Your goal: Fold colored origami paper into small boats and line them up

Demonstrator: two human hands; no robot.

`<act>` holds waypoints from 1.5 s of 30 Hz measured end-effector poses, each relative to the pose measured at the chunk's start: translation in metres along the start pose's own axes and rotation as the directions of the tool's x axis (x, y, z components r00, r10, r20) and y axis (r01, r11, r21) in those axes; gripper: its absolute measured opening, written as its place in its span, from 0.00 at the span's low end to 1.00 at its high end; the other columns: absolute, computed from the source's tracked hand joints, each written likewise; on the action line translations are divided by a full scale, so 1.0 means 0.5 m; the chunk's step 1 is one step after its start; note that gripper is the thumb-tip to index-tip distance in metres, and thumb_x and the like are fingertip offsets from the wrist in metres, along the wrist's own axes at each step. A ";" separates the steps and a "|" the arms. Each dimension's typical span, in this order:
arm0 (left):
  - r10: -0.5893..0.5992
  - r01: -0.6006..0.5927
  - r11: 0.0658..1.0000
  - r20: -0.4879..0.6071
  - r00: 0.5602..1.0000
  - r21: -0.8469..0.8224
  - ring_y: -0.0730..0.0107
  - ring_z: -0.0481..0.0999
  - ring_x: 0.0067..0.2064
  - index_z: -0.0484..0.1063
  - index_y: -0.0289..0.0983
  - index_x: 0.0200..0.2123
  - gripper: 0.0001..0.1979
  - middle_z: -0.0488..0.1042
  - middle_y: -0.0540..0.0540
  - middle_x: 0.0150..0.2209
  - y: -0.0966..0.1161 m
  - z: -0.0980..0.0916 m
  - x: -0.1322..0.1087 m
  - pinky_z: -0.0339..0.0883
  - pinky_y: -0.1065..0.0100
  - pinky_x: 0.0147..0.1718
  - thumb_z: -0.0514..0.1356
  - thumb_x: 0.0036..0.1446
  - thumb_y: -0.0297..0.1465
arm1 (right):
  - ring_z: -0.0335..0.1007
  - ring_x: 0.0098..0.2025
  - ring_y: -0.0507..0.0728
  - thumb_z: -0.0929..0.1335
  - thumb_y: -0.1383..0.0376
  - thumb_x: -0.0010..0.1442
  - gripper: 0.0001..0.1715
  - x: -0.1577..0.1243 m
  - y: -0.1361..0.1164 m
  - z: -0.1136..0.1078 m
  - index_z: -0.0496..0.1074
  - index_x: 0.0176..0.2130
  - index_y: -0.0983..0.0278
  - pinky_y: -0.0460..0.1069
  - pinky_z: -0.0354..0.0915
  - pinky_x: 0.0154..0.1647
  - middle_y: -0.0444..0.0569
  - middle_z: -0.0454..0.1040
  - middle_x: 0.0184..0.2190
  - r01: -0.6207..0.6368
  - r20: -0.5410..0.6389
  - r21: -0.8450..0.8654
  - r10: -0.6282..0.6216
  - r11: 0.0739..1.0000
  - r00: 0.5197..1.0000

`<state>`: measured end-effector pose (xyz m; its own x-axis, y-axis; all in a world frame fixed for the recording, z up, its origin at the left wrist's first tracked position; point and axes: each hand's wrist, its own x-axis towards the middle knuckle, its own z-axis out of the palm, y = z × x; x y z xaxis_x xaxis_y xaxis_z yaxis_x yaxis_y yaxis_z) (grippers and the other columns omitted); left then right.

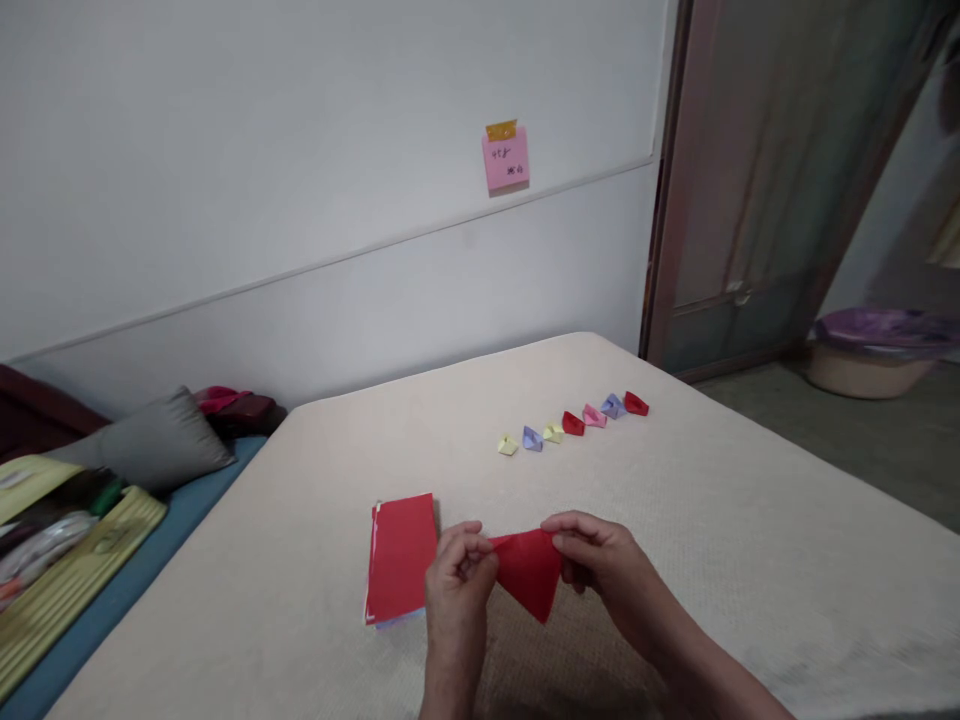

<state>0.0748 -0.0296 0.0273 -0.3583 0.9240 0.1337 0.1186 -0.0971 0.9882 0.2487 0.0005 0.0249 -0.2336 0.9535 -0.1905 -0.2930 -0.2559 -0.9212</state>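
Above the cream-covered surface, a piece of red paper (529, 572) folded into a triangle hangs between my two hands with its point downward. My left hand (459, 580) pinches its upper left corner between thumb and fingers. The upper right corner is gripped by my right hand (592, 550), thumb against the index finger. Just left of my left hand lies a stack of paper sheets (403, 555) with red on top and white and bluish edges showing. Some of my fingers are hidden behind the red paper.
Several small folded paper boats (573, 423) in yellow, purple, red and pink stand in a slanting row farther back. A pink note (507, 160) is taped to the wall. Left are a grey pillow (154, 440) and a yellow box (82, 570); a tub (874, 365) stands right.
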 end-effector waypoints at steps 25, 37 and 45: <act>0.019 -0.023 0.991 0.034 0.999 0.131 0.61 0.72 0.40 0.75 0.36 0.22 0.03 0.71 0.41 0.45 0.009 -0.016 0.005 0.62 0.69 0.32 0.62 0.45 0.28 | 0.70 0.28 0.52 0.69 0.67 0.48 0.06 0.002 0.002 0.003 0.67 0.24 0.66 0.44 0.58 0.27 0.45 0.74 0.21 -0.071 0.022 -0.018 0.071 0.997 0.997; -0.068 0.076 0.992 0.087 0.994 -0.096 0.62 0.73 0.42 0.74 0.35 0.23 0.02 0.71 0.41 0.45 -0.013 -0.024 0.013 0.66 0.67 0.39 0.65 0.41 0.27 | 0.60 0.17 0.49 0.68 0.64 0.48 0.06 0.003 -0.001 0.003 0.69 0.28 0.66 0.44 0.50 0.17 0.40 0.68 0.13 0.031 0.036 -0.154 -0.026 0.988 0.999; -0.101 0.112 0.981 0.077 0.992 -0.157 0.71 0.72 0.31 0.74 0.35 0.24 0.04 0.71 0.42 0.43 -0.011 -0.004 0.003 0.66 0.71 0.27 0.65 0.43 0.29 | 0.59 0.16 0.50 0.66 0.60 0.52 0.08 0.005 0.009 0.013 0.67 0.28 0.64 0.45 0.55 0.19 0.40 0.67 0.12 0.125 -0.034 -0.229 -0.137 0.965 0.990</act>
<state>0.0718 -0.0282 0.0224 -0.2957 0.9549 0.0273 -0.0691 -0.0499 0.9964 0.2408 0.0005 0.0226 -0.1598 0.9844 -0.0742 -0.0996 -0.0909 -0.9909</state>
